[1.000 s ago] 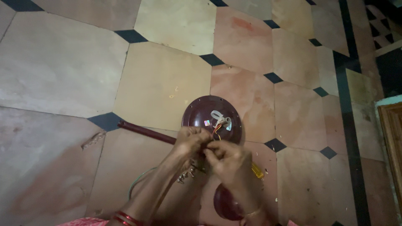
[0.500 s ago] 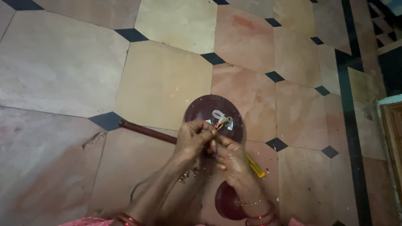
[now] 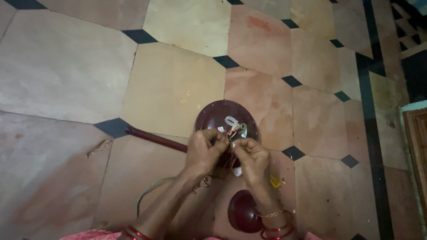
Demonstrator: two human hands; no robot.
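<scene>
Two hands close together, low in the middle of the view, over a tiled floor [image 3: 173, 89]. Left hand [image 3: 203, 151] curled shut, pinching thin coloured wires [image 3: 232, 133]. Right hand [image 3: 252, 156] curled too, fingers pinched on the same wires, just beside the left. Wires sticking up between both hands, coming from a round dark red fan motor [image 3: 224, 116] lying flat just past the fingertips. Both hands about as near to it. Long dark red rod [image 3: 153, 138] running left from under the left hand. Smaller dark red cup [image 3: 242, 213] near the right wrist. Something small and yellow [image 3: 275, 181] by the right hand. Plenty of bare tile to the left and beyond; dark edge strip well off to the right.
</scene>
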